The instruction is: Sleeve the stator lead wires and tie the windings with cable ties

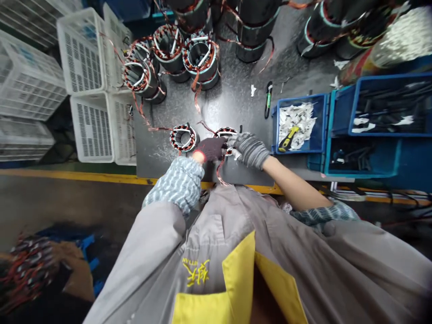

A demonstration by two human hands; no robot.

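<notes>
Both gloved hands meet over a small motor stator [227,133] with copper windings near the front edge of the dark workbench [236,99]. My left hand [211,148], in a dark glove, curls closed against the stator's near left side. In a grey knit glove, my right hand [248,148] pinches at the stator's right rim, and a bit of white material shows at its fingers. A second small stator [182,137] lies just to the left, untouched. Loose copper leads trail from the held stator toward me.
Several larger stators [199,56] stand at the back of the bench. White perforated crates [91,90] are stacked on the left. On the right, a blue bin [320,117] holds white paper scraps and a yellow-handled tool [287,138]. A dark marker-like tool [268,98] lies behind my hands.
</notes>
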